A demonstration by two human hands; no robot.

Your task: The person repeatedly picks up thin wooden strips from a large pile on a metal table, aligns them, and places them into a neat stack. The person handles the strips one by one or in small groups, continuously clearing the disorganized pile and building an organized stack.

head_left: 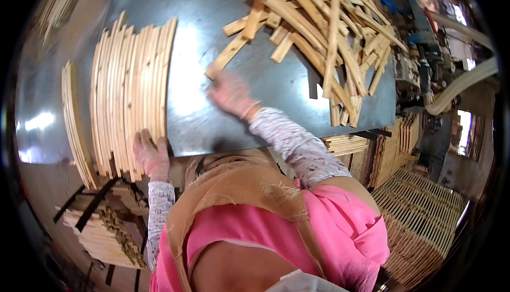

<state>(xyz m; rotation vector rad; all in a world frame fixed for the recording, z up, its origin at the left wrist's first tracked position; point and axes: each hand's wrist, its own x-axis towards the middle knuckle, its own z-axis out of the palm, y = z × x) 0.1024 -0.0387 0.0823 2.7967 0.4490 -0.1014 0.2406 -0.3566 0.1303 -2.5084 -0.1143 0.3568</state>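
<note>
My left hand [152, 156], in a pale glove, lies with its fingers apart on the near right end of a row of wooden strips [130, 85]. The strips lie side by side, their ends uneven. Out over the metal table [194, 125], my right hand [232, 94] is gloved as well and blurred by motion. Its fingertips are at the near end of a wooden strip [229, 56] that sticks out from a jumbled heap of wooden strips [319, 32]. Whether those fingers grip the strip cannot be made out.
Left of the row stands a narrow bunch of strips [76, 125]. Below the table's left edge is a stack of wood [101, 236] with dark metal bars. At the right are a slatted wooden stack [425, 217] and a pale hose [462, 87].
</note>
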